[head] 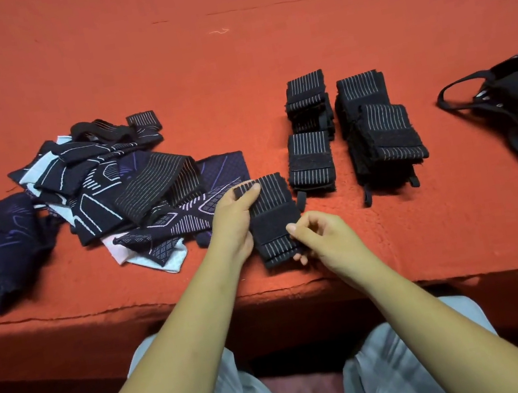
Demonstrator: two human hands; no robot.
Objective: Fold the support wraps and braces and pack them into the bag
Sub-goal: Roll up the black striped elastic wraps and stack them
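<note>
Black ribbed elastic, striped with pale threads, makes up the folded wrap [273, 219] held just above the near edge of the red-covered surface [228, 64], about midway along it. The left hand [232, 219] closes on the wrap's far left corner, thumb on top. The right hand [321, 237] is loosely curled, pinching the near right edge between thumb and fingertips.

The wrap looks light, soft and stretchy, so it should bend easily and spring open unless its fastening band is pressed down; the folded edges seem the best places to hold it.

Two stacks of folded wraps [353, 132] sit just beyond, toward the right. A loose heap of patterned braces [95, 189] lies unfolded toward the left edge.

The black bag [516, 105] rests at the right edge, its mouth open and handles splayed. Its interior is dark, and I cannot tell whether anything is inside. Judging by the stacks outside it, packing has hardly begun.
</note>
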